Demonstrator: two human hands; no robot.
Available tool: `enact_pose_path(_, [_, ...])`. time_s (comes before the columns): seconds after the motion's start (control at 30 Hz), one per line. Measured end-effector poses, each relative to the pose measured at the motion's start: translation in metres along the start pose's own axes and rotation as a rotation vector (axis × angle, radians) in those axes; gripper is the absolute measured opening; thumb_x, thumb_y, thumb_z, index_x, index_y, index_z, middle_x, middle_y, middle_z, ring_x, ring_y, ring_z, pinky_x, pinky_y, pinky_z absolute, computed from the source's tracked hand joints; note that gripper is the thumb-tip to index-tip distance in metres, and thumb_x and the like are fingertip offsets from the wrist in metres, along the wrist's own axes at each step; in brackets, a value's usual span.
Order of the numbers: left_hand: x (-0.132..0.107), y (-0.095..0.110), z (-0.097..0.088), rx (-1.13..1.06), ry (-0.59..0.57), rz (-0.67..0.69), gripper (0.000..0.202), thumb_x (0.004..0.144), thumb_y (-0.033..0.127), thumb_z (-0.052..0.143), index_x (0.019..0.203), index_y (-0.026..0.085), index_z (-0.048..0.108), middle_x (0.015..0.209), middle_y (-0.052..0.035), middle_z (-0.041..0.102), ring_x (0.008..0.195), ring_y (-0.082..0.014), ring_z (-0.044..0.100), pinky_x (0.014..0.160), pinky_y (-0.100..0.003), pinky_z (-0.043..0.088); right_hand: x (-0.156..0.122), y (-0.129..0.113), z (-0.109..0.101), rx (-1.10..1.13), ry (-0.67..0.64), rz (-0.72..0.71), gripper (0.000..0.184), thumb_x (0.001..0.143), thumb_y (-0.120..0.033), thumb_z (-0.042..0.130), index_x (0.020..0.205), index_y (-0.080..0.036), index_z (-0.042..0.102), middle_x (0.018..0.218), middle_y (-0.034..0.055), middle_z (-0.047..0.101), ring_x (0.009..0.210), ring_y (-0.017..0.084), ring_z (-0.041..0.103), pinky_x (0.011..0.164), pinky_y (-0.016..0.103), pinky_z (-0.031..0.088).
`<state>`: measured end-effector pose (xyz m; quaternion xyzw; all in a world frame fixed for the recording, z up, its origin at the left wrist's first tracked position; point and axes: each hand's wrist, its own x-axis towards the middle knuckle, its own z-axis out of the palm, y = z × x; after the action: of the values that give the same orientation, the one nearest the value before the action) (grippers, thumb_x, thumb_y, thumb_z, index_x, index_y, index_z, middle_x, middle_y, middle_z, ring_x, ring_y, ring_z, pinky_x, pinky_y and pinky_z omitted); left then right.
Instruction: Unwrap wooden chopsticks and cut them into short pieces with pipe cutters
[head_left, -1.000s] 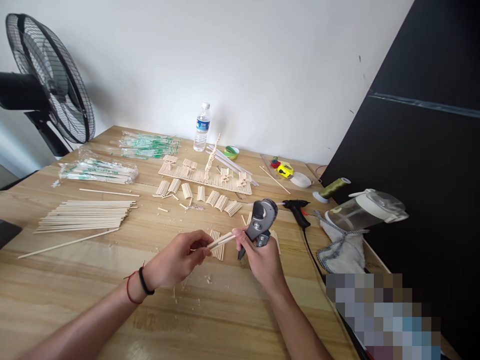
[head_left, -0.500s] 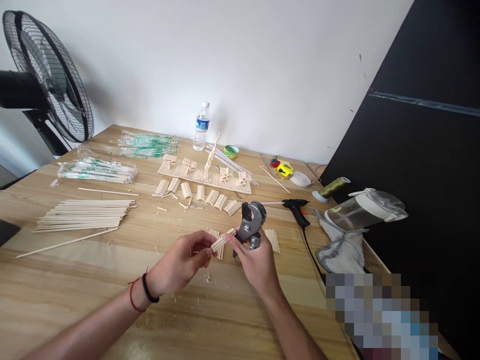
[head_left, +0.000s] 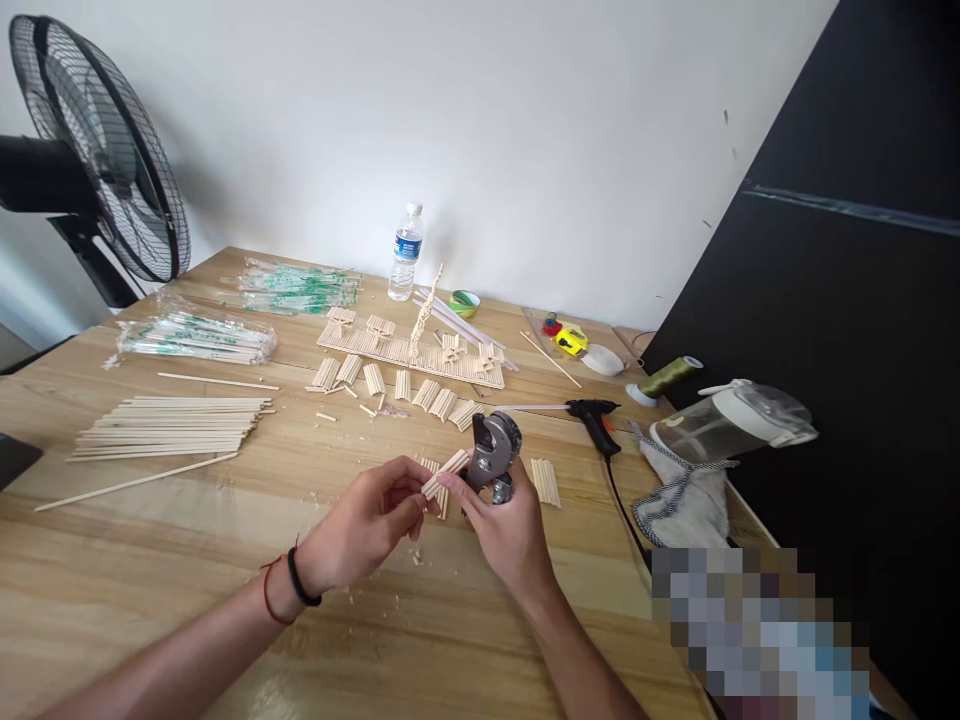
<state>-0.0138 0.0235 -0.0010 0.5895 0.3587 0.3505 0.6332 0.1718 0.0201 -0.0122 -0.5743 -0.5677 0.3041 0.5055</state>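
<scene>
Between both hands is a small bundle of short wooden sticks, tilted up toward the right. My left hand pinches its lower left end. On its right side, the thumb of my right hand presses against the sticks. That same hand is wrapped round a grey metal pipe cutter, whose handles are mostly hidden by the palm. Just under the bundle a panel of short sticks lies on the table, partly covered by my fingers. Another stick panel rests right of my right hand.
A model of glued sticks stands behind a row of small stick panels. Long sticks and bagged sticks lie left. A glue gun, jug and cloth are right; a bottle stands behind.
My right hand and the pipe cutter have shifted slightly left, its thumb sliding further along the sticks. More of the bundle's upper end shows. My left hand has barely moved.
</scene>
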Motion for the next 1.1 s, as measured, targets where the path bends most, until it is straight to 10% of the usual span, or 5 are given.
enact_pose_path(0.37, [0.002,-0.011,-0.001,0.072,0.053,-0.047,0.02,0.098,0.038,0.053,0.1,0.018,0.053,0.079,0.0015,0.054,0.063,-0.0107,0.046,0.055,-0.025,0.036,-0.002,0.002,0.001,-0.077,-0.008,-0.168,0.023,0.089,-0.039,0.074,0.09,-0.022,0.059,0.072,-0.0006,0.07,0.061,0.016,0.062,0.061,0.026,0.05])
enact_pose_path(0.67, [0.008,-0.007,-0.011,0.18,0.105,-0.019,0.02,0.096,0.039,0.055,0.097,0.018,0.053,0.076,0.0029,0.052,0.064,-0.0115,0.044,0.056,-0.024,0.035,0.011,0.008,-0.009,0.316,-0.116,0.03,0.023,0.092,-0.04,0.072,0.081,-0.021,0.065,0.066,-0.0006,0.066,0.067,0.018,0.062,0.069,0.03,0.05])
enact_pose_path(1.1, [0.007,0.002,-0.007,0.607,0.149,-0.054,0.028,0.091,0.043,0.056,0.078,0.018,0.059,0.058,0.0071,0.042,0.055,-0.0115,0.035,0.053,-0.026,0.027,0.011,0.013,-0.006,0.271,-0.235,0.142,0.027,0.089,-0.044,0.075,0.08,-0.02,0.069,0.064,-0.0006,0.064,0.065,0.018,0.059,0.069,0.03,0.047])
